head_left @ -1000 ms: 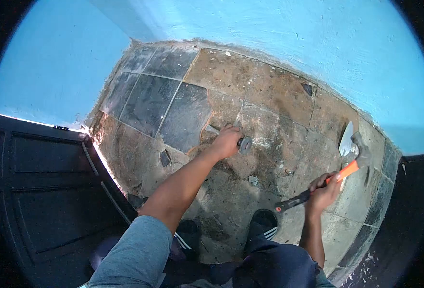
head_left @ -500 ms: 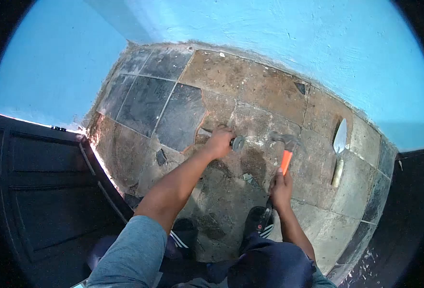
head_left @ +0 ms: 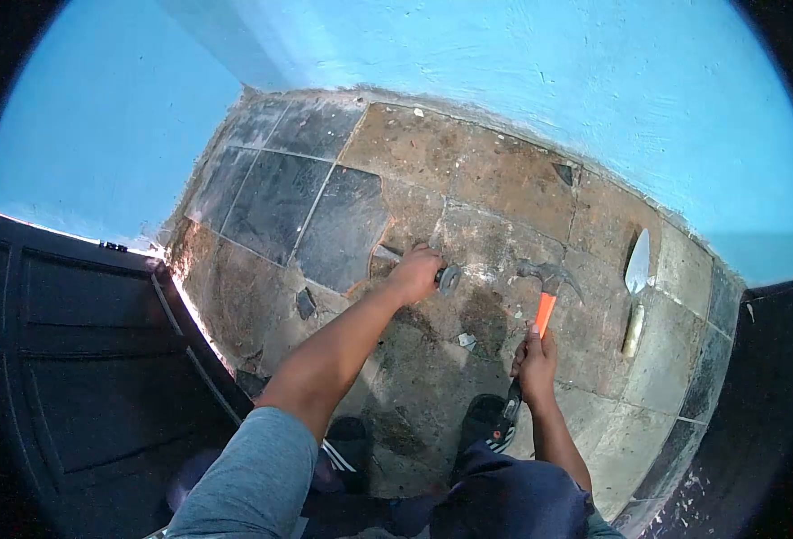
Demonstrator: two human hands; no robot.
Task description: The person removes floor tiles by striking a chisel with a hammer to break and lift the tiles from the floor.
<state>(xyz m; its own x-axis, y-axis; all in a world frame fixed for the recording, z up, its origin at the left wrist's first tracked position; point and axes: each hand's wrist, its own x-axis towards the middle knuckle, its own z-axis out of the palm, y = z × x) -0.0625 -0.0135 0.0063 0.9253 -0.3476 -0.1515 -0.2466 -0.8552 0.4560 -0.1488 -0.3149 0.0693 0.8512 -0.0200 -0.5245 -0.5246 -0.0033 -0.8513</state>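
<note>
My left hand [head_left: 417, 273] grips a chisel [head_left: 387, 254], its flat blade pointing left at the broken edge of a dark tile [head_left: 341, 225]. The chisel's round striking end sticks out on the right of the fist. My right hand [head_left: 536, 366] is closed round the handle of a claw hammer [head_left: 545, 310] with an orange and black grip. The hammer's metal head is above the floor, a short way right of the chisel's end and apart from it.
A trowel [head_left: 637, 262] lies on the floor at the right. Tile fragments [head_left: 305, 304] are scattered about. Blue walls [head_left: 504, 63] edge the floor, with a dark panelled door [head_left: 100, 350] at the left. My sandalled feet are below my hands.
The hammer and my right hand have shifted slightly to the right. My left hand and the chisel stay by the tile's broken edge. The view has moved a little.
</note>
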